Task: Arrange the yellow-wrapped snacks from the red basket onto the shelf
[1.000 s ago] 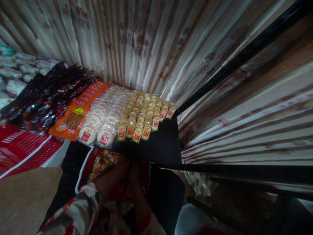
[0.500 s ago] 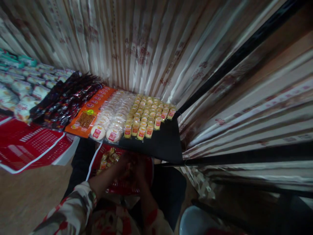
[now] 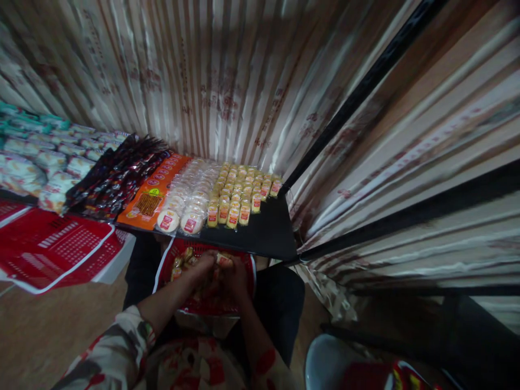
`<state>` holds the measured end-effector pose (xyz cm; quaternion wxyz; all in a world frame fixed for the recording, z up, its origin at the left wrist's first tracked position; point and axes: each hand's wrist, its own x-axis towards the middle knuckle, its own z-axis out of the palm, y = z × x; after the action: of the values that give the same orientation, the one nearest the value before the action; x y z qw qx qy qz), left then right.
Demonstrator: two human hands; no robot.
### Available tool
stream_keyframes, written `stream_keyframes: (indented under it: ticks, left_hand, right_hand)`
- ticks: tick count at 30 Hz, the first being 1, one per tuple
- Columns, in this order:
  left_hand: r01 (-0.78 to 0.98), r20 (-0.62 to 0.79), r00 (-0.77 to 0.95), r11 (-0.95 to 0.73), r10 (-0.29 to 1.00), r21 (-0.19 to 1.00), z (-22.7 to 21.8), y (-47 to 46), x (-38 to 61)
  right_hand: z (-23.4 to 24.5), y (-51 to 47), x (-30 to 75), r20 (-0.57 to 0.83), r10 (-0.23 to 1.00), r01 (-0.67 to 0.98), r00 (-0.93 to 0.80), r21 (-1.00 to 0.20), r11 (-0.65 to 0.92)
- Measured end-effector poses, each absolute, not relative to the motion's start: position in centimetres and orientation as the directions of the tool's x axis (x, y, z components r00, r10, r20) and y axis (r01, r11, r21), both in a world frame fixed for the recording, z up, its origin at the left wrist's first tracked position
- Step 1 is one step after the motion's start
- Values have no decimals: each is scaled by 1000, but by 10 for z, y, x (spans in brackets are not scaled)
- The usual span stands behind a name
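Note:
Both my hands are inside a red basket [image 3: 160, 271] with a white rim, on my lap below the shelf edge. My right hand [image 3: 236, 276] is closed around a small yellow wrapped cake [image 3: 224, 260], its red and white label facing up. Close beside it on the left is my left hand [image 3: 204, 265], with its fingers curled; whatever it may hold is hidden. More wrapped cakes [image 3: 177, 265] lie loose at the basket's left side. On the black shelf [image 3: 264, 230] above, similar yellow cakes [image 3: 233, 216] stand in rows.
Left of the yellow cakes are round white wrapped crackers [image 3: 168, 220], an orange snack bag [image 3: 142, 203], dark packets [image 3: 101, 187] and white packets [image 3: 24, 173]. A second red basket [image 3: 60, 249] is at left. Black poles [image 3: 365, 81] and a pleated curtain [image 3: 227, 70] border the shelf.
The view has shifted slightly. My hands have risen a little in the basket, and a wrapped cake now shows in my right hand.

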<state>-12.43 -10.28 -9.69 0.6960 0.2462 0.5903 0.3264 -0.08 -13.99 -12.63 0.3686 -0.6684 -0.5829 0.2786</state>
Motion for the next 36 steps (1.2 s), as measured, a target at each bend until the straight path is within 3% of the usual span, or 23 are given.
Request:
stream_keyframes:
  ticks: [5,9,15,26,36]
  left_hand:
    - [-178,-678,81,680,731,712,-90,-108,-124]
    - [-208,-655,139,668,743,714,-81,-118,-124]
    - [-207,-581,217,618,785,758,-71,-128,-122]
    - [-128,-416,383,493,825,861,-57,-125,-107]
    - [-140,-332,329,393,884,909,-45,-111,-79]
  right_hand:
    - [-122,-147,4,-45,939,452,341,-868,-205]
    - [-112,-151,9,-109,919,380,380,-887,-262]
    - [-91,-155,20,-4,913,387,409,-905,-177]
    - [-39,-145,33,189,942,548,276,-837,8]
    - [-33,-122,47,87,911,256,403,-966,-22]
